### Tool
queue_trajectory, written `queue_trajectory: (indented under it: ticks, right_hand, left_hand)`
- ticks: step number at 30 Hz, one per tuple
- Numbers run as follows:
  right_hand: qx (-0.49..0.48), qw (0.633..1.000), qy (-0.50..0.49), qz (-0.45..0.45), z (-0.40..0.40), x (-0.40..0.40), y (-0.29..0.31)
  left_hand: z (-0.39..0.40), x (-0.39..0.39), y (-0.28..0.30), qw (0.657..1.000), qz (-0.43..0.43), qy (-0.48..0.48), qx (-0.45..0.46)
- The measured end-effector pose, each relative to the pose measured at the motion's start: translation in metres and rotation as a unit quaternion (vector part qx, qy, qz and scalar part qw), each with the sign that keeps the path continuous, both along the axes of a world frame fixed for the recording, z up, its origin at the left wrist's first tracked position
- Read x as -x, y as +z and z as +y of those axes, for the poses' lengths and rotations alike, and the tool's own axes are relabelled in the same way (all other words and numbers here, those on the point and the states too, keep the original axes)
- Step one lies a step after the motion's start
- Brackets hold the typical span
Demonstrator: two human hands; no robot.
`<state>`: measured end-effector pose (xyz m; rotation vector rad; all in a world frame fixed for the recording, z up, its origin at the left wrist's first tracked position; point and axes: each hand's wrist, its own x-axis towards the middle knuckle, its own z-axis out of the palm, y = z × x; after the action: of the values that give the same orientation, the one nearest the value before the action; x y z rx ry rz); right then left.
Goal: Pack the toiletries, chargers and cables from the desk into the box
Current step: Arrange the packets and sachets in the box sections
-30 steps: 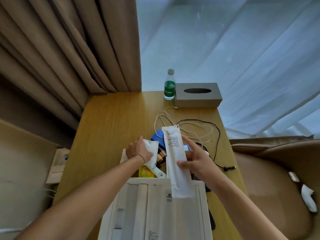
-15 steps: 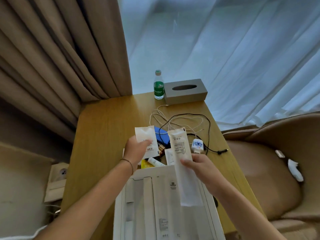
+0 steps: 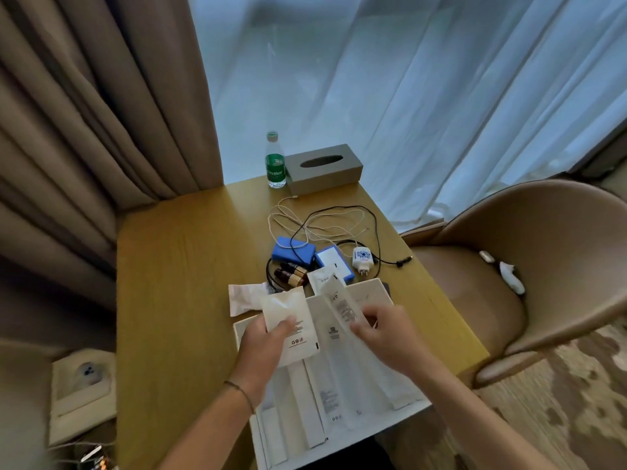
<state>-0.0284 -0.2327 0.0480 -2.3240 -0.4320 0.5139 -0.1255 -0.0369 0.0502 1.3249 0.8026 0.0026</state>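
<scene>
Right now, two paper toiletry packets are held over an open white box (image 3: 244, 329) that sits at the near edge of a wooden bench (image 3: 176, 266). The left hand (image 3: 263, 344) pinches a short, squarish packet (image 3: 288, 325) between thumb and fingers, above the box's left side. The right hand (image 3: 383, 334) grips a long, narrow sachet (image 3: 342, 305), its fingers curled around it. The sachet's long axis runs from the far left toward the near right, roughly in line with the long slim packets already lying side by side in the box. The box lies directly beneath both hands, so each packet seems to need only a short drop; the right hand's sachet looks closer to lined up with its neighbours.

Just beyond the box, more items wait on the bench: a crumpled white wrapper (image 3: 246, 296) at the left, two small dark bottles (image 3: 291, 274) lying on their sides, a blue pouch (image 3: 293, 254), a blue-edged flat case (image 3: 334, 262) and a white plug charger (image 3: 363, 261). Loose white and black cables (image 3: 322, 225) sprawl farther back, crossing over the pouch. At the far edge, a green-labelled water bottle (image 3: 275, 162) stands touching a grey tissue box (image 3: 322, 167).

A tan chair (image 3: 543, 259) sits to the right, and curtains (image 3: 101, 96) hang behind.
</scene>
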Motion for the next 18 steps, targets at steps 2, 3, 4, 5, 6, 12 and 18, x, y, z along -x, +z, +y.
queue_trajectory:
  ticks: [2,3,4,5,6,12,18]
  right_hand:
    - [0.104,0.994,0.024,-0.033,0.0,0.013,-0.012]
    - [0.14,0.989,0.019,-0.045,0.0,0.018,-0.019]
    - [0.163,0.985,0.008,-0.059,0.001,0.021,-0.026]
    - [0.183,0.98,-0.001,-0.076,0.002,0.022,-0.032]
    - [0.202,0.975,-0.004,-0.093,0.004,0.022,-0.037]
    - [0.313,0.943,0.052,-0.102,0.019,0.011,-0.057]
    - [0.44,0.879,0.107,-0.152,0.027,0.013,-0.07]
  left_hand:
    - [-0.001,0.006,-0.001,1.0,0.001,-0.005,0.003]
    - [-0.002,0.01,-0.001,1.0,0.003,-0.007,0.002]
    - [-0.002,0.012,-0.001,1.0,0.004,-0.01,-0.002]
    - [-0.003,0.015,-0.001,1.0,0.005,-0.014,-0.006]
    - [-0.004,0.017,0.0,1.0,0.006,-0.018,-0.009]
    - [-0.008,0.027,0.001,1.0,0.005,-0.03,-0.003]
    - [-0.013,0.03,-0.003,0.999,0.012,-0.044,-0.015]
